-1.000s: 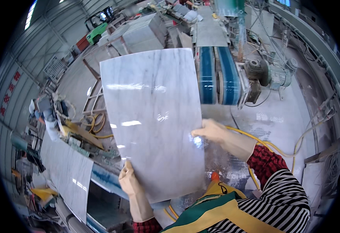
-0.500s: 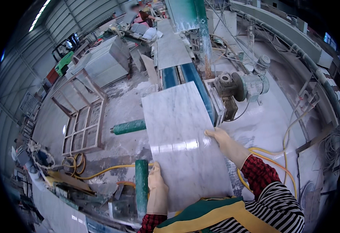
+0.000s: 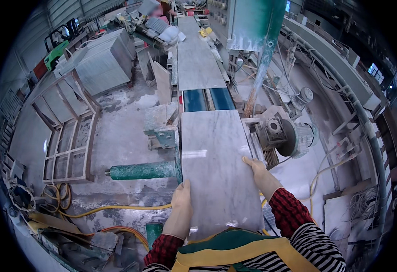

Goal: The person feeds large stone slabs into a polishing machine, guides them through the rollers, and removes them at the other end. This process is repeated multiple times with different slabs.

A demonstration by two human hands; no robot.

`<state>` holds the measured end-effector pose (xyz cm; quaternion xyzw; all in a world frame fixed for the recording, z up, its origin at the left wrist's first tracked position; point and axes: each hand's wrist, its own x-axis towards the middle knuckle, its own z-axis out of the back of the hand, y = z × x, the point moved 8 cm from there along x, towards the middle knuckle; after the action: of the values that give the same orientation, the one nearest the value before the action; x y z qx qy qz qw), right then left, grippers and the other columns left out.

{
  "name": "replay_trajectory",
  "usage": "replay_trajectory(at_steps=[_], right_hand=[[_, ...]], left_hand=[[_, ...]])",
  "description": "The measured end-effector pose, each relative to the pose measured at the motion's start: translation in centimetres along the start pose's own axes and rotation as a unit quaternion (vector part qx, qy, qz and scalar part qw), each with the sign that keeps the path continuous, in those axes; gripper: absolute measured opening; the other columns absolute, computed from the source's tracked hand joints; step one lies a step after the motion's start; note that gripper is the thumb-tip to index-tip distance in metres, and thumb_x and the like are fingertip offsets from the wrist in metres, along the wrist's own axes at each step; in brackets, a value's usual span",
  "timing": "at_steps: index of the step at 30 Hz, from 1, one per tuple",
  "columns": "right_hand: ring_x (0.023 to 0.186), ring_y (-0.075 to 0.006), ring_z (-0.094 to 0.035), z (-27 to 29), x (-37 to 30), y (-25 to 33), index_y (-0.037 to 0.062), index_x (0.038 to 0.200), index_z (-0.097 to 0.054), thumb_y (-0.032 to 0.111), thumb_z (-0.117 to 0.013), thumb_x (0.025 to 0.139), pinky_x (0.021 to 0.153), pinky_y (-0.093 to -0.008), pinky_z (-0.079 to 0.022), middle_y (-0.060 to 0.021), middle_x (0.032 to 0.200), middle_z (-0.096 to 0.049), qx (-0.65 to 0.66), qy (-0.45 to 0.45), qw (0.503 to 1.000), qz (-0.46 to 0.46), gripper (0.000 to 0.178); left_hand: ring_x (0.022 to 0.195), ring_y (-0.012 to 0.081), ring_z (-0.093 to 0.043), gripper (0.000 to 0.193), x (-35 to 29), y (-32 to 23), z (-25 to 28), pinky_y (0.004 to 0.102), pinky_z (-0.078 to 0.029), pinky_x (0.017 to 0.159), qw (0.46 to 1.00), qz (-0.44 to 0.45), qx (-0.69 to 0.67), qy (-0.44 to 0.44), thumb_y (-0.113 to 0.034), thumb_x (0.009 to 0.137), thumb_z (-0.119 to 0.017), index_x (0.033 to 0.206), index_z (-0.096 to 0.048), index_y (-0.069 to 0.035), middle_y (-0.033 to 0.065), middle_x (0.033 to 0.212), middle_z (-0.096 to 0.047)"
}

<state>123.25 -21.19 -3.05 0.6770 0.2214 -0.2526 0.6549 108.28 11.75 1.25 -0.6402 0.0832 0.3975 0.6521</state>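
Observation:
A polished grey-white marble slab (image 3: 219,158) with faint veins lies before me, long side pointing away. My left hand (image 3: 180,208), in a pale glove, is closed on its left edge. On the right edge my right hand (image 3: 258,176), gloved alike, grips a little farther out, thumb on top; the fingers of both hands are hidden beneath. The slab's far end meets the blue conveyor belts (image 3: 221,99) and covers their near part. Whether it rests on them or hovers just above, I cannot tell. Beyond the blue strips another grey slab (image 3: 200,59) lies on the line.
A motor with gearbox (image 3: 294,136) stands right of the belts. On the left a green roller (image 3: 142,170) sticks out sideways, near a rusty metal frame (image 3: 71,140). A yellow hose (image 3: 117,207) crosses the floor. Stacked slabs (image 3: 101,61) stand farther back; a person is at the far end.
The slab has swung from a tilted position into line with the conveyor, its far end now squarely over the blue belts. Both hands have kept their grip. My view has shifted too.

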Motion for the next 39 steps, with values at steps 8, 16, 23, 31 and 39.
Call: replay_trajectory(at_steps=[8,16,23,31,39], right_hand=[[0.122,-0.0282,-0.069,2.3,0.7,-3.5,0.0002,0.145,-0.061,0.029,-0.068,0.104,0.106,-0.0405,-0.053,-0.0155,0.135,-0.072,0.069,0.154,0.984,0.06,0.051],[0.109,-0.0203,-0.072,3.6,-10.9,-4.9,-0.0054,0.137,-0.065,0.04,-0.066,0.106,0.091,-0.0342,-0.056,-0.0158,0.126,-0.073,-0.329,0.133,0.932,-0.069,0.055],[0.079,-0.0184,-0.069,2.3,-4.2,-5.5,-0.0052,0.118,-0.069,0.05,-0.072,0.1,0.063,-0.0323,-0.053,-0.0091,0.098,-0.073,-0.083,0.046,0.995,-0.022,0.058],[0.105,-0.0243,-0.07,1.1,-4.4,-10.4,-0.0095,0.141,-0.055,0.049,-0.058,0.109,0.096,-0.0346,-0.057,-0.021,0.132,-0.068,0.133,0.148,0.962,-0.185,0.067],[0.11,-0.0229,-0.068,-2.3,-4.9,-14.8,-0.0086,0.137,-0.056,0.051,-0.063,0.108,0.102,-0.0325,-0.057,-0.0212,0.126,-0.068,0.284,0.228,0.882,-0.299,0.067]], left_hand=[[0.116,0.0217,-0.07,0.057,7.4,2.9,-2.9,0.0353,-0.056,0.096,0.981,-0.013,-0.154,0.116,-0.046,0.111,-0.052,0.145,-0.062,-0.002,0.013,0.131,-0.073],[0.114,0.0245,-0.069,0.055,3.6,4.3,-0.4,0.0378,-0.057,0.097,0.964,0.116,-0.165,0.172,-0.041,0.112,-0.057,0.14,-0.06,0.006,0.0178,0.132,-0.07],[0.101,0.0245,-0.072,0.035,6.5,1.7,-2.0,0.0399,-0.059,0.091,0.969,0.062,-0.229,0.07,-0.035,0.11,-0.064,0.121,-0.068,-0.002,0.0114,0.112,-0.075],[0.103,0.0268,-0.072,0.035,2.8,4.8,-3.2,0.0413,-0.06,0.092,0.922,0.102,-0.368,0.058,-0.033,0.111,-0.06,0.13,-0.063,-0.004,0.0116,0.119,-0.073],[0.139,0.0348,-0.06,0.051,1.0,8.1,-5.8,0.0467,-0.059,0.109,0.898,0.181,-0.392,0.082,-0.037,0.118,-0.042,0.148,-0.048,0.004,0.0207,0.153,-0.055]])
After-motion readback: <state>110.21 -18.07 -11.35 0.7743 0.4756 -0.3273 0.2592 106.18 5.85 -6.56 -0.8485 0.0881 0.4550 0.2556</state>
